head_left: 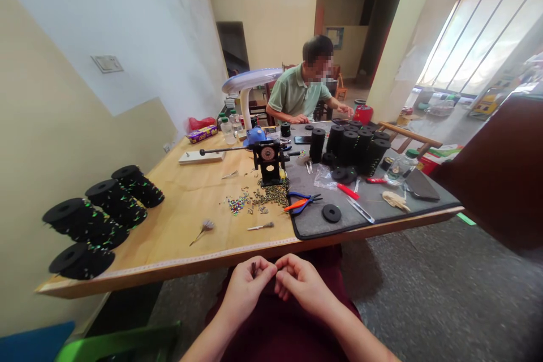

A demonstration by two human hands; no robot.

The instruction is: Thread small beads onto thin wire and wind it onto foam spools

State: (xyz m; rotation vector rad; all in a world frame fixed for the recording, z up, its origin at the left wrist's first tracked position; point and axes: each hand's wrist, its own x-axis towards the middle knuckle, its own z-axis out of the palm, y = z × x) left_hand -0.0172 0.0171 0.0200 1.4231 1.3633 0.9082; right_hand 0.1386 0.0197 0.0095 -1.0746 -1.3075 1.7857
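Note:
My left hand (247,284) and my right hand (300,281) are held together over my lap, just below the near edge of the wooden table (178,226). The left hand's fingers pinch a small dark piece (253,267). The right hand's fingertips are curled and meet the left at about the same spot; what they hold is too small to see. On the table ahead lie a scatter of small beads and metal bits (254,201), a small tasselled piece (204,227) and a thin metal tool (261,227).
A black hand-crank winder (268,163) stands mid-table. Blue-and-orange pliers (302,202), a red-handled tool (348,191) and a black disc (331,213) lie on a grey mat (373,209). Black spools (102,215) sit left, upright black spools (348,147) far right. Another person (303,93) works opposite.

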